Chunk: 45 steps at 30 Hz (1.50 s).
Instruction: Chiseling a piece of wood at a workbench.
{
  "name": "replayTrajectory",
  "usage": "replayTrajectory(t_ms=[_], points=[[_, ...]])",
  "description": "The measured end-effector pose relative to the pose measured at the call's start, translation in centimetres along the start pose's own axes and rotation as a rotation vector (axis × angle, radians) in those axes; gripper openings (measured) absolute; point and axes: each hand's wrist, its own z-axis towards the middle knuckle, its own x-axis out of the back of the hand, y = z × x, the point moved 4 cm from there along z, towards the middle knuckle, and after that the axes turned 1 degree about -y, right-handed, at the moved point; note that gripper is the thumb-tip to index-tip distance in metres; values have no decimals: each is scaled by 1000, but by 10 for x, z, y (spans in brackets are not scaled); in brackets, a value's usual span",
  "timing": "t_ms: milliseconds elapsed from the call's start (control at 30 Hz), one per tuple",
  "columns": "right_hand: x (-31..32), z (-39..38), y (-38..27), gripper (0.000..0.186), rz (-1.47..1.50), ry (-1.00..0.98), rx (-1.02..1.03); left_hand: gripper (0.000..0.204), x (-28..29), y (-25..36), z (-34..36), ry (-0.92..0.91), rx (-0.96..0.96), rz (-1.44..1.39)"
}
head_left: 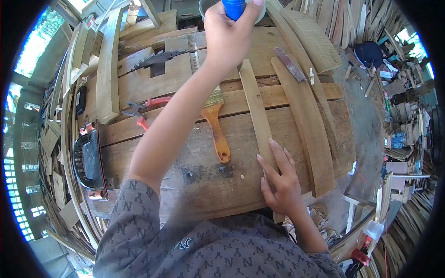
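My left hand (229, 32) reaches up to the top edge, gripping a blue cylindrical object (233, 6) over a pale round container (205, 9), partly cut off. My right hand (280, 185) lies with fingers apart on a narrow, pale wood strip (252, 97), which runs lengthwise away from me. A paintbrush (216, 132) with a wooden handle rests left of the strip, partly behind my left forearm. Red-handled pliers (134, 111) lie farther left, also partly covered by the arm.
Wider boards (306, 139) and a brownish block (289, 65) lie at the workbench's (232, 185) right. A toothed metal blade (160, 58) shows at the back, a black tool (90, 157) at left. Stacked timber (320, 18) and a littered floor (364, 116) surround the bench.
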Motion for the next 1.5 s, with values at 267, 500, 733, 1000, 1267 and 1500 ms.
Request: replayTrajectory(t_ms=[267, 500, 733, 1000, 1267, 1500], points=[[0, 0, 0, 54, 1, 2, 3, 36, -10, 8, -2, -14, -145, -6], [2, 2, -2, 55, -9, 11, 22, 37, -1, -10, 10, -17, -130, 25], [2, -4, -5, 55, -10, 8, 16, 46, -3, -3, 4, 37, -6, 22], [1, -3, -5, 55, -10, -3, 17, 48, 4, -9, 10, 73, 38, -23], [2, -2, -4, 55, -15, -5, 20, 49, 4, -12, 12, 70, 15, -36], [1, -3, -4, 56, -15, -8, 13, 49, 0, -10, 10, 48, 21, -19]])
